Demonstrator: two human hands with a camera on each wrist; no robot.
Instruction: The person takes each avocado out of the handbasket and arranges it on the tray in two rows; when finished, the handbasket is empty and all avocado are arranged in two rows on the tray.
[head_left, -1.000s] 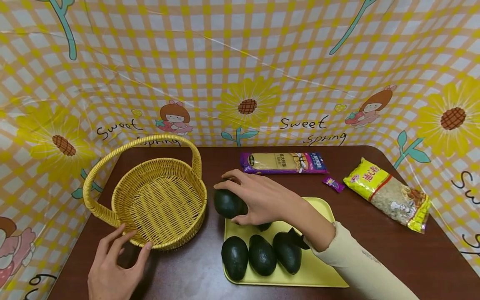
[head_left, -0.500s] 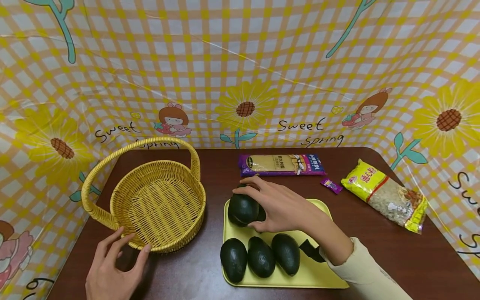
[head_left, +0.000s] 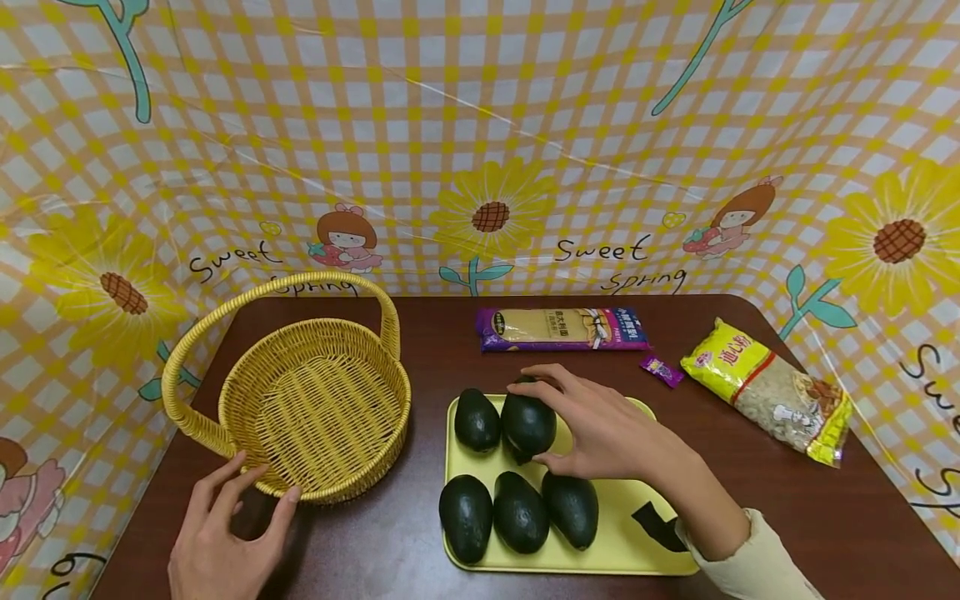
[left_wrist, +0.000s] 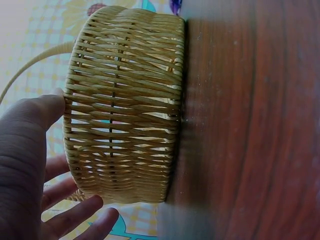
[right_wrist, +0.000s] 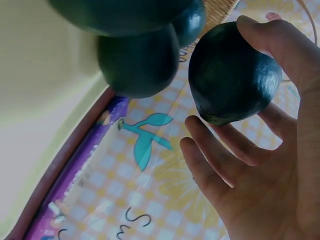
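Observation:
My right hand (head_left: 600, 425) grips a dark green avocado (head_left: 528, 423) between thumb and fingers over the back of the yellow tray (head_left: 622, 554). In the right wrist view, the thumb lies on this avocado (right_wrist: 232, 75), with fingertips under it. Close to its left on the tray is another avocado (head_left: 477, 421), and three more avocados (head_left: 521, 512) make up the front row. My left hand (head_left: 228, 533) is at the near rim of the woven basket (head_left: 315, 408), fingers spread. In the left wrist view, the thumb touches the rim of the basket (left_wrist: 125, 110).
A pasta packet (head_left: 562, 329) lies at the table's back, with a small purple sachet (head_left: 662, 371) nearby. At right is a yellow-and-clear bag (head_left: 768, 392). The basket's tall handle (head_left: 225, 317) arches up at left. A black strap (head_left: 658, 527) hangs by the right cuff.
The right hand has moved right with the avocado, from beside the basket to over the tray. The back-left avocado now shows uncovered. The left hand stays at the basket rim.

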